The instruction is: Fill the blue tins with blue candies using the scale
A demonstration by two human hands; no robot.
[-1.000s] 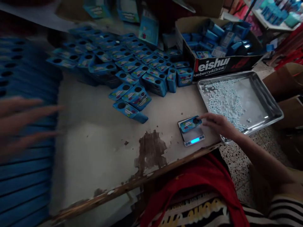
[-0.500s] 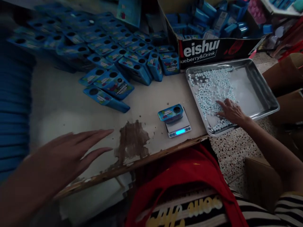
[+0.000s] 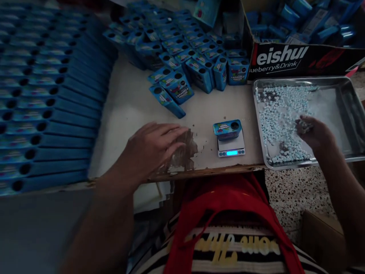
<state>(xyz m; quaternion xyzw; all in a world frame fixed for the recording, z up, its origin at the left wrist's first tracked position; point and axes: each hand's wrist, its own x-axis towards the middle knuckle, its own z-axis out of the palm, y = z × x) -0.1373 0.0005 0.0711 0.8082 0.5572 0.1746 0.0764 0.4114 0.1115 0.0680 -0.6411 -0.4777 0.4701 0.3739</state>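
Candies (image 3: 305,126) fill the right hand's (image 3: 321,137) curled fingers over a metal tray (image 3: 330,104), a handful calling for a snug grip, while the left hand (image 3: 151,150) extends, fingers slightly spread.

the scale display (image 3: 232,153) is too blurred to read.
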